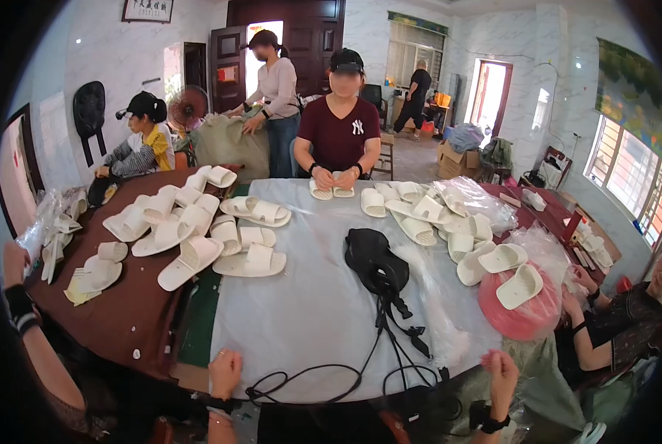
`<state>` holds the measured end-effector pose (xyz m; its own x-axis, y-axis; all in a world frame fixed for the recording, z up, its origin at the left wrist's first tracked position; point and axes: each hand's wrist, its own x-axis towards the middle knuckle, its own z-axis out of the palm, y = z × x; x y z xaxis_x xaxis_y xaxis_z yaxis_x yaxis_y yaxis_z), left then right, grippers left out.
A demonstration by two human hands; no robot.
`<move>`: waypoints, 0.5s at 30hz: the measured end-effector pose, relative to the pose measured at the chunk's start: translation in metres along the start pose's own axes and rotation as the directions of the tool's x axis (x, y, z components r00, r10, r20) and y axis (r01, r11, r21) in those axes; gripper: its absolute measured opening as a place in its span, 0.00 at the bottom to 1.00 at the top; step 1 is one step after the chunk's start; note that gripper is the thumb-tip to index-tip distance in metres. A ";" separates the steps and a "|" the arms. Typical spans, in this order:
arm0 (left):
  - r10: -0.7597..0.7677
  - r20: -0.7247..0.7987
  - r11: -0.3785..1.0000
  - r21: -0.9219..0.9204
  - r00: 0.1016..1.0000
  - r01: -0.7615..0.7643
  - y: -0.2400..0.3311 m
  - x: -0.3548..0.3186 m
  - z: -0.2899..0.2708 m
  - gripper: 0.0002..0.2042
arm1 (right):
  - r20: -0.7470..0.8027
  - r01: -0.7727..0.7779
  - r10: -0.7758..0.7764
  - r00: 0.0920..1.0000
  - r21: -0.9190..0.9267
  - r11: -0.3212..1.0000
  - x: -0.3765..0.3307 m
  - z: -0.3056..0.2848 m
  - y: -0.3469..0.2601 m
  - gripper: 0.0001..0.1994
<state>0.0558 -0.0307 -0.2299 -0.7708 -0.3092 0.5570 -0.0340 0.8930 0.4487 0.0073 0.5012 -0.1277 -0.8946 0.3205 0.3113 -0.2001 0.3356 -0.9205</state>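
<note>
My left hand [225, 372] is held over the near edge of the grey-covered table [301, 311], its fingers curled in and nothing showing in them. At the near right, below a red plastic bag [505, 303], my right hand [500, 376] is also raised with curled fingers; I see nothing held there. Between and beyond my hands lies a black pouch [375, 263] with straps, and black cables [309, 370] loop toward the near edge. White slippers [253, 261] lie in a heap to the left, and more slippers [471, 237] are piled to the right.
Across the table, a co-worker's hands [335, 179] rest on a pair of slippers. Another person's arm [35, 333] reaches in at the left, and a co-worker's hands [579, 292] work at the right. Clear plastic bags [438, 311] lie beside the pouch.
</note>
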 end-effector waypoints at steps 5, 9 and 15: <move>-0.176 -0.245 0.978 -0.153 0.954 0.141 0.014 -0.040 -0.025 0.09 | 0.438 -0.020 -0.022 0.899 0.090 0.996 -0.003 0.029 -0.055 0.11; -0.554 -0.226 0.832 -0.193 0.801 0.521 -0.010 -0.145 -0.021 0.10 | 0.888 -0.190 0.175 0.426 -0.102 0.977 0.009 0.014 -0.039 0.12; -0.913 0.358 0.267 0.166 0.195 0.949 -0.082 -0.347 0.016 0.12 | 0.817 -0.360 0.520 -0.249 -0.577 0.733 -0.020 0.009 0.079 0.15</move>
<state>0.3155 0.0085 -0.4709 -0.3466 -0.7588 -0.5514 -0.8464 -0.0004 0.5326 0.0058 0.5131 -0.2087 -0.2073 -0.6288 -0.7494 0.4063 0.6415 -0.6507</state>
